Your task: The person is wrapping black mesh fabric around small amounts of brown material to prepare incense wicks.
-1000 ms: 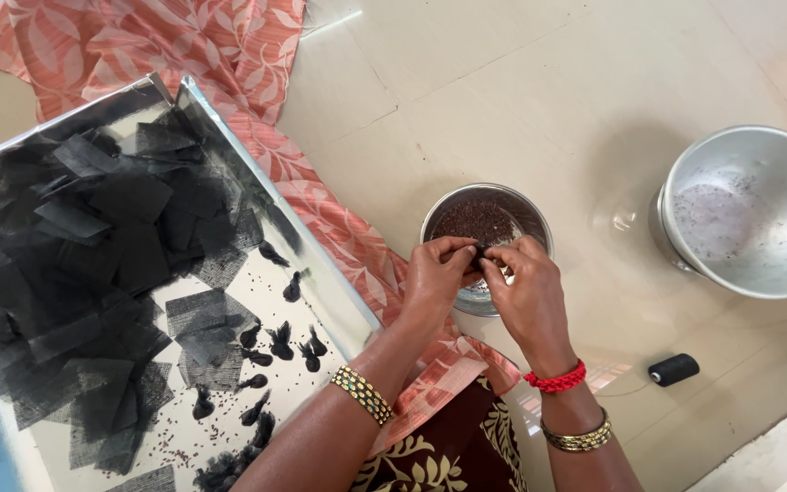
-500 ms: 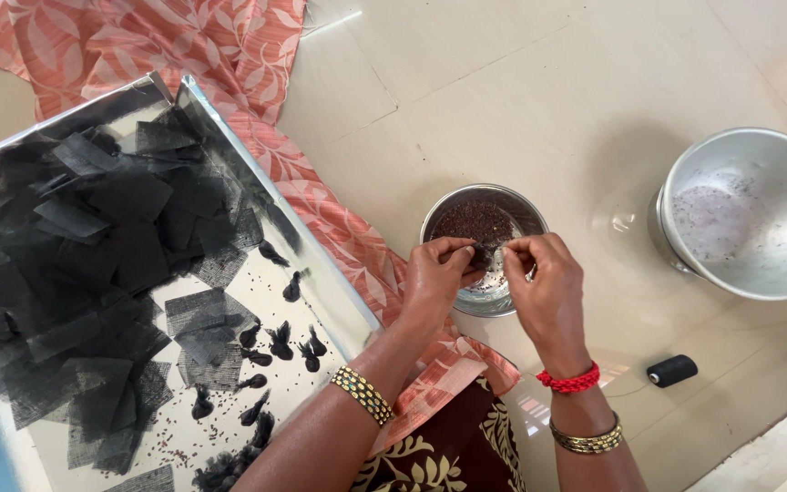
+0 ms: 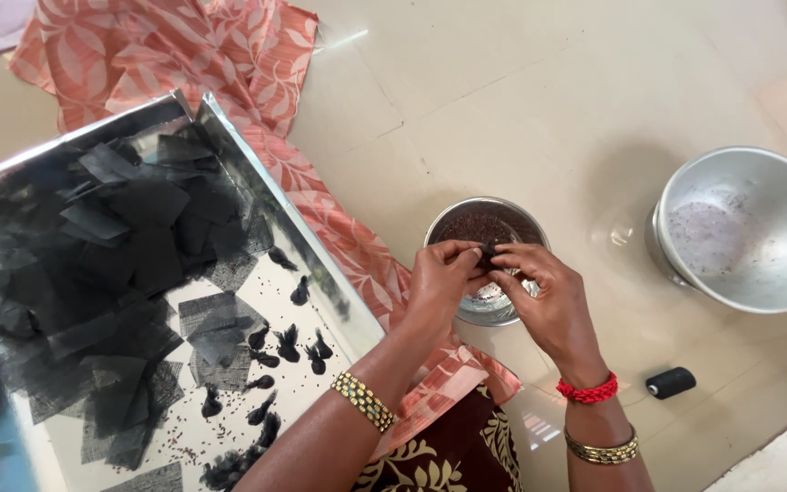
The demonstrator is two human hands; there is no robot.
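My left hand (image 3: 437,284) and my right hand (image 3: 546,301) meet over a small steel bowl (image 3: 466,219) of dark seeds on the floor. Between the fingertips of both hands sits a small black net bundle (image 3: 487,251), pinched from both sides. To the left lies a shiny metal tray (image 3: 257,173) holding many black net squares (image 3: 129,228) and several small tied black pouches (image 3: 286,344).
A large empty steel pot (image 3: 747,228) stands at the right. A black thread spool (image 3: 671,383) lies on the floor near my right wrist. Orange patterned cloth (image 3: 220,55) runs under the tray and across my lap.
My right hand has shifted slightly and its fingers have closed in on the bundle above the bowl. My left hand stays pinched at the same spot.
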